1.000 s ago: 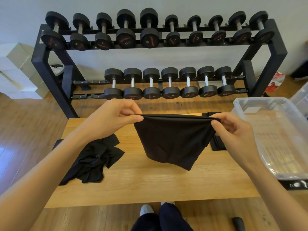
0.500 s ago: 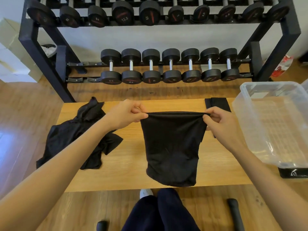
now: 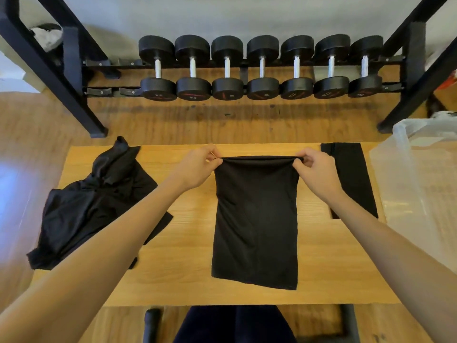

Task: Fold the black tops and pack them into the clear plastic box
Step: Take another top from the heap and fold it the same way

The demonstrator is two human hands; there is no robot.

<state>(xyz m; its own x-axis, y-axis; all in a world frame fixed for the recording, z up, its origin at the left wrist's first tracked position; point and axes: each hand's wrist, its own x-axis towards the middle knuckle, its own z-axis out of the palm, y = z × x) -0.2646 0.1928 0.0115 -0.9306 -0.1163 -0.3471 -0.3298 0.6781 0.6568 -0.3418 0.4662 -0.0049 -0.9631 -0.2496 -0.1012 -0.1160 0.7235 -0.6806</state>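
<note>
A black top (image 3: 256, 219), folded into a long narrow strip, lies down the middle of the wooden table (image 3: 188, 268). My left hand (image 3: 195, 169) pinches its far left corner and my right hand (image 3: 315, 170) pinches its far right corner, the far edge stretched between them. A crumpled heap of black tops (image 3: 91, 206) lies at the table's left end. A flat folded black top (image 3: 353, 179) rests at the right, partly behind my right forearm. The clear plastic box (image 3: 420, 184) stands at the table's right end, cut off by the frame.
A black rack of dumbbells (image 3: 259, 68) stands on the wooden floor just beyond the table's far edge. My dark-trousered legs (image 3: 235, 325) show below the table's near edge.
The top has been lowered from hanging in the air until it lies stretched flat on the table. My hands have moved closer together, and my head has tipped downward.
</note>
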